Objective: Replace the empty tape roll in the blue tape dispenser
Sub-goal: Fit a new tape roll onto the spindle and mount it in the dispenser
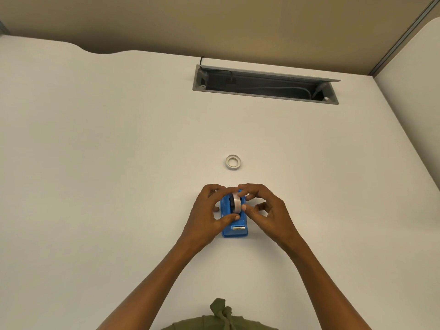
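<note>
The blue tape dispenser (235,228) lies on the white desk (119,163), its metal cutter toward me. A roll of clear tape (235,201) stands upright in its cradle. My left hand (207,214) grips the dispenser's left side, thumb on the blue body. My right hand (264,208) pinches the roll with thumb at its near edge and fingers over its top. A second, thin whitish ring of tape (232,162) lies flat on the desk beyond the hands, apart from everything.
An open grey cable hatch (265,85) with wires inside is set into the desk at the back. A beige partition wall (214,22) stands behind it. Another desk edge (409,67) runs along the right.
</note>
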Action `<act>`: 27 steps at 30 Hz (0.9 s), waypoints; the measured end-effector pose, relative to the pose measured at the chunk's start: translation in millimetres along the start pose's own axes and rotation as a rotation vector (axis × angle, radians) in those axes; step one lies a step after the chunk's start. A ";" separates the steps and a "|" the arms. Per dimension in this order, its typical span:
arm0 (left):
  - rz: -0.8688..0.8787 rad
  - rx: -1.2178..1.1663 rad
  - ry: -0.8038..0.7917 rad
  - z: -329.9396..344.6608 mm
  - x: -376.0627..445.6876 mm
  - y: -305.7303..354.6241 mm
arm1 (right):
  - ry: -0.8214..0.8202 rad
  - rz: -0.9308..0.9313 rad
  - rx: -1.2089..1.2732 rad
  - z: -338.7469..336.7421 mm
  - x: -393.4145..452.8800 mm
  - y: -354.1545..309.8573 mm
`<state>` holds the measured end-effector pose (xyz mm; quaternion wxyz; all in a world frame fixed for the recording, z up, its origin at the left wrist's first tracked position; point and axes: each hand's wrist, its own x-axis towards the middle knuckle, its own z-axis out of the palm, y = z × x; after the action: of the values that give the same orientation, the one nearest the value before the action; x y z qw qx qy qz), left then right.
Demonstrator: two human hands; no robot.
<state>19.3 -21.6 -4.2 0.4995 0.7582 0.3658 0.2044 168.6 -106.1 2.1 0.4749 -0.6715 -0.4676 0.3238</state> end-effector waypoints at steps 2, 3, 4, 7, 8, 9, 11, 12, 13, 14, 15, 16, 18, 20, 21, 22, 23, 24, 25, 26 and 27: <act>-0.006 0.010 -0.003 0.0 0.4 -0.8 | -0.009 -0.021 -0.025 -0.4 0.3 0.7; -0.007 0.010 -0.003 0.0 0.5 -1.0 | -0.013 -0.028 -0.034 -0.5 0.7 0.7; -0.006 0.009 -0.002 -0.1 0.5 -0.9 | -0.016 -0.032 -0.037 -0.7 0.9 0.7; 0.005 0.004 0.003 -0.3 0.4 -0.9 | -0.021 -0.025 -0.040 -0.4 1.5 0.9; 0.007 0.004 0.004 -0.2 0.2 -1.0 | -0.024 -0.019 -0.041 -0.3 1.8 1.3; 0.006 0.004 0.006 0.0 0.1 -1.1 | -0.027 -0.014 -0.039 -0.6 1.8 1.8; 0.004 0.005 0.008 0.5 0.0 -1.3 | -0.036 -0.005 -0.037 -1.0 1.9 2.3; 0.002 0.006 0.008 0.7 0.3 -1.6 | -0.040 0.002 -0.034 -1.2 2.0 2.2; -0.002 0.008 0.008 1.0 0.5 -1.9 | -0.043 0.008 -0.030 -1.3 2.1 1.9; -0.007 0.009 0.009 1.2 0.8 -2.3 | -0.046 0.014 -0.026 -1.1 2.4 1.4; -0.010 0.010 0.011 1.5 1.2 -2.6 | -0.047 0.019 -0.025 -1.0 2.8 0.8; -0.010 0.010 0.013 1.8 1.5 -3.1 | -0.050 0.024 -0.026 -0.7 3.3 0.3; -0.004 -0.003 0.016 2.1 1.6 -3.5 | -0.061 0.036 -0.036 -0.1 4.7 -0.2; 0.002 -0.029 0.015 2.1 1.2 -3.4 | -0.074 0.047 -0.052 0.8 5.9 -0.7; 0.003 -0.042 0.015 1.9 0.7 -3.3 | -0.077 0.050 -0.059 1.3 6.5 -0.7; 0.005 -0.051 0.017 1.8 0.5 -3.1 | -0.079 0.052 -0.063 2.0 7.2 -0.5; 0.006 -0.059 0.022 1.7 0.0 -2.9 | -0.080 0.056 -0.068 2.5 7.7 -0.1; 0.007 -0.072 0.030 1.8 -0.2 -2.8 | -0.080 0.059 -0.072 3.0 8.2 0.7; 0.007 -0.086 0.040 1.9 -0.3 -3.1 | -0.080 0.060 -0.074 3.3 8.6 1.6; 0.009 -0.095 0.048 1.9 -0.4 -3.5 | -0.080 0.062 -0.072 3.6 8.8 2.6; 0.016 -0.095 0.054 2.0 -0.4 -3.7 | -0.079 0.064 -0.067 3.6 8.8 3.4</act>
<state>19.1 -22.3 -8.3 0.5232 0.7308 0.3630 0.2456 169.6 -97.1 -2.2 0.4226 -0.6886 -0.4747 0.3492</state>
